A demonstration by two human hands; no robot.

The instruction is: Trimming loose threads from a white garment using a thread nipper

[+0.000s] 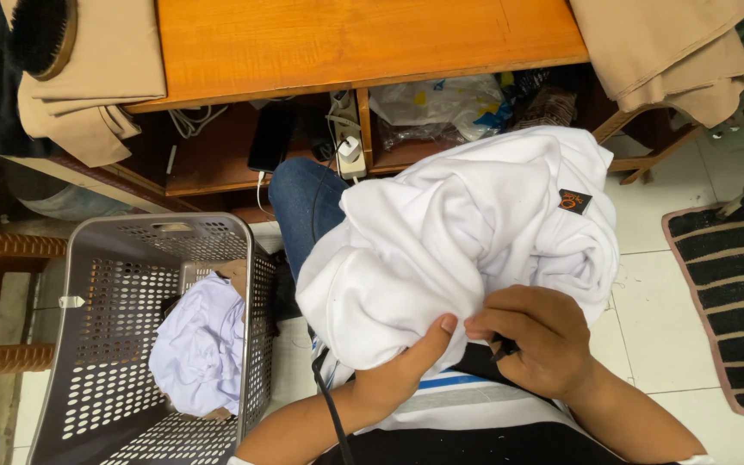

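Note:
A bunched white garment (458, 232) with a small black tag lies on my lap, over my blue-jeaned knee (303, 202). My left hand (402, 366) grips its lower edge, thumb pressed into the cloth. My right hand (531, 340) pinches the same edge just to the right, fingers curled and touching the fabric; a small dark thing shows under its fingers. A black cord (329, 409) runs down beside my left forearm.
A grey perforated laundry basket (88, 344) at my left holds a pale crumpled cloth (200, 344). An orange wooden table (346, 39) stands ahead with beige cloths (673, 52) draped on both ends and chargers and bags on the shelf below. A striped mat (734, 293) lies at right.

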